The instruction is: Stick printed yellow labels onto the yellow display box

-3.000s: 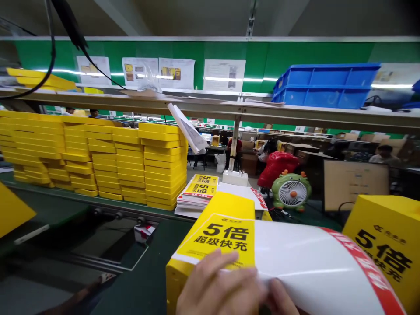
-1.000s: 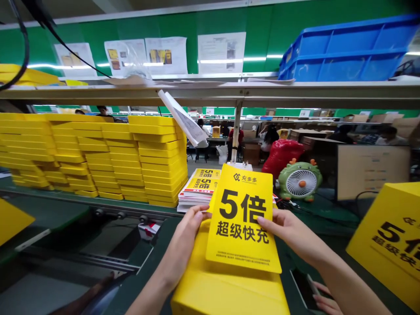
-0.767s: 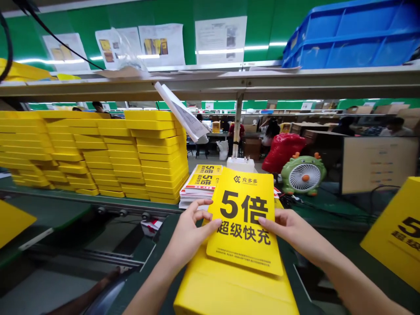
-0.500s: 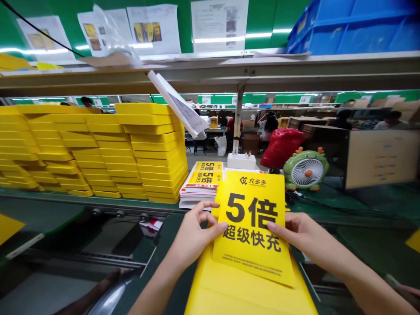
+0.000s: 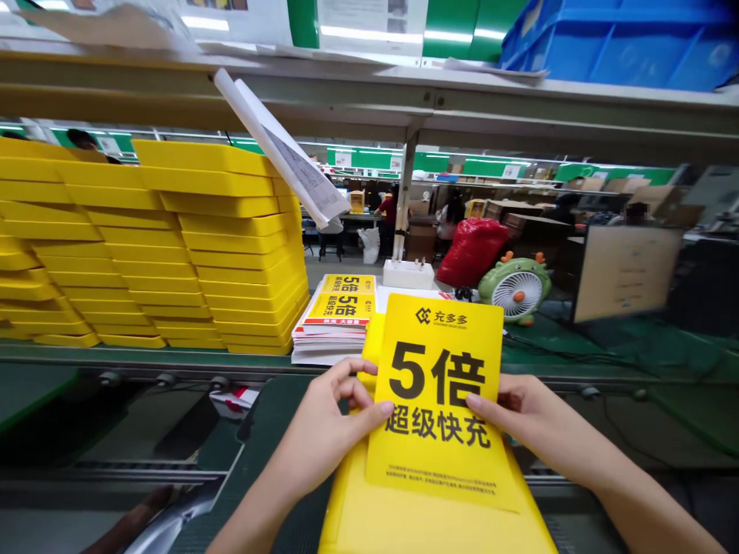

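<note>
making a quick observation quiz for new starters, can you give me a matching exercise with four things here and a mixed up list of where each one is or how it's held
Things
1. yellow label
2. blue crate
3. green fan
4. yellow boxes

Places or states
A. on the bench, just right of the red bag
B. in stacks at the picture's left
C. up on the shelf
D. held by the left hand and the right hand

Right pairs: 1-D, 2-C, 3-A, 4-B
</note>
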`<state>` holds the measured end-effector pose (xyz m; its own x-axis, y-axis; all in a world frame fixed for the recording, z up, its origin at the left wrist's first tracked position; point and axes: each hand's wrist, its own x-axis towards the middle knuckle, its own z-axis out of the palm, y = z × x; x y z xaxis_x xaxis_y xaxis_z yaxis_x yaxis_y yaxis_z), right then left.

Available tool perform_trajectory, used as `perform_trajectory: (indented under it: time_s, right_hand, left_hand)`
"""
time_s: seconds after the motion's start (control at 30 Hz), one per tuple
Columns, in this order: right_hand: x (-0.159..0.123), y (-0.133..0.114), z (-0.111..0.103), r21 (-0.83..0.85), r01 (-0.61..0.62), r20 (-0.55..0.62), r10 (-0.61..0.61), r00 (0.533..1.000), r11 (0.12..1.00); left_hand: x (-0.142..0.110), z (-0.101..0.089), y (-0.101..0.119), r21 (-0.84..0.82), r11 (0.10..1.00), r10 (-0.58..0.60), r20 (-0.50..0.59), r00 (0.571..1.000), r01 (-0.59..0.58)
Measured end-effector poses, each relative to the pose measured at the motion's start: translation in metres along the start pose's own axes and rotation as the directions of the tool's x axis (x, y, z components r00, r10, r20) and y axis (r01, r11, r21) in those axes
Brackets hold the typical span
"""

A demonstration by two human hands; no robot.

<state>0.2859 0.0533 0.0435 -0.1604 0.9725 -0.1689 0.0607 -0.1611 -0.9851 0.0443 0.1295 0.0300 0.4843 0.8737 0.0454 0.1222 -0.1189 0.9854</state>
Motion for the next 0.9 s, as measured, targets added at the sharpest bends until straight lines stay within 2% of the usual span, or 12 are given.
perform_trajectory:
  time_s: [0.5, 0.7, 0.8, 0.9]
  right_hand:
    - [0.001, 0.002, -0.001, -0.056, 0.016, -0.032, -0.017, 0.999, 0.998]
    - [-0.004, 0.005, 0.001, -0.141, 0.019, -0.042, -0.025, 0.999, 0.99]
    - [-0.011, 0.002, 0.005, -0.267, 0.004, -0.162, -0.049, 0.986, 0.964]
    - [-0.019, -0.001, 0.004, -0.419, -0.033, -0.375, -0.14, 0.917, 0.907]
  left_hand:
    - [0.003, 0.0, -0.001, 0.016, 1.0, -0.001, 0.009, 1.0, 0.001]
    - [0.002, -0.002, -0.005, 0.053, 0.999, 0.009, 0.003, 1.0, -0.009]
    - [0.002, -0.002, -0.003, 0.073, 0.997, 0.003, -0.004, 1.0, -0.003]
    - [0.001, -0.003, -0.002, 0.139, 0.99, -0.002, -0.019, 1.0, 0.005]
